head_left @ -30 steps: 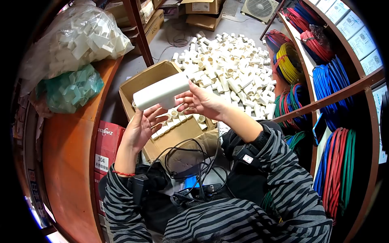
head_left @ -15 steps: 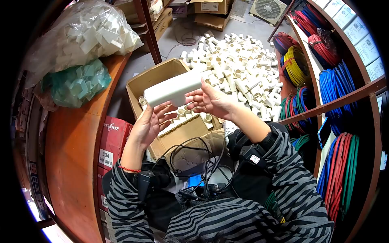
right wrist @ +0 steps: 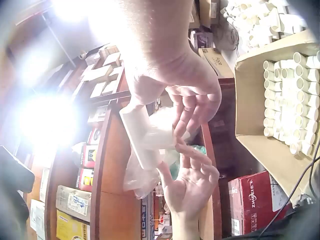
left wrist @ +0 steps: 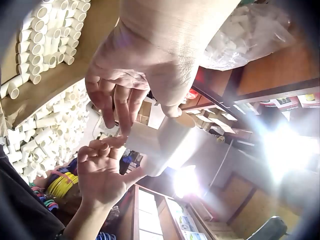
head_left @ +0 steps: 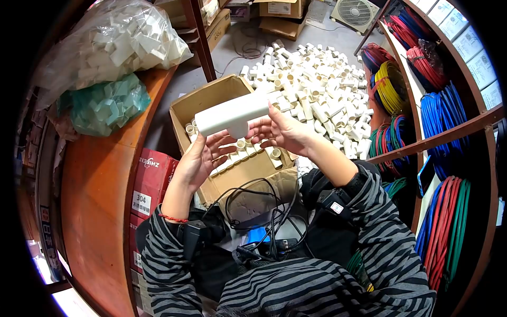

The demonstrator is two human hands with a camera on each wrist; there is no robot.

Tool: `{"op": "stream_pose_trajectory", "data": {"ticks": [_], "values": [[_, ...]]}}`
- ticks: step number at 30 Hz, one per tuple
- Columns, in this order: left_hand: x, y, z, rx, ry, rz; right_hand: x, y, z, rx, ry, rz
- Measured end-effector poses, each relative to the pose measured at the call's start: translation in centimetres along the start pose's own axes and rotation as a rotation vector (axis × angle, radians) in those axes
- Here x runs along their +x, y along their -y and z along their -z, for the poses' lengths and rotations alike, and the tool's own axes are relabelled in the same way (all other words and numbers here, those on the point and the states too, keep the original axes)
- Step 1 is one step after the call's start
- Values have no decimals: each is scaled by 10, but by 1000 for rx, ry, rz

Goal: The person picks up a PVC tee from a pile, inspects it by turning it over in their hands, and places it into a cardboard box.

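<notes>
A white plastic pipe tee is held up between both hands over an open cardboard box. My left hand has its thumb at the tee's left end, with the fingers spread beneath near the side branch. At the other end, my right hand puts its thumb against the rim and its bent fingers by the branch. One open end of the tee shows in the left wrist view. Seen from the right wrist, the tee's branch points toward the fingers of both hands.
Inside the box, small white fittings lie in rows. Beyond it, a big heap of loose fittings covers the floor. Wire coils fill the right shelves. Bagged fittings sit on the bench at left. Black cables cross the lap.
The head view has turned slightly, so the scene sits further right in it. Both hands keep nearly the same hold on the tee.
</notes>
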State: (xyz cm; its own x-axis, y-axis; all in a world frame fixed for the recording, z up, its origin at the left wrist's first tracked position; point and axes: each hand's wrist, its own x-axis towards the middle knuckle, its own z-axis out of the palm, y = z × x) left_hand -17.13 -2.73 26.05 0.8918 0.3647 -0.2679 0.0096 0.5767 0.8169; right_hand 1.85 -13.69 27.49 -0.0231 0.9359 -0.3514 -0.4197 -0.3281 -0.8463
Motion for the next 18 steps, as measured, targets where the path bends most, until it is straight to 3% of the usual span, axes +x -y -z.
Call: {"op": "stream_pose_trajectory", "data": {"ticks": [18], "values": [[0, 1, 3, -9, -4, 17, -1, -2, -2, -7, -66, 50]]}}
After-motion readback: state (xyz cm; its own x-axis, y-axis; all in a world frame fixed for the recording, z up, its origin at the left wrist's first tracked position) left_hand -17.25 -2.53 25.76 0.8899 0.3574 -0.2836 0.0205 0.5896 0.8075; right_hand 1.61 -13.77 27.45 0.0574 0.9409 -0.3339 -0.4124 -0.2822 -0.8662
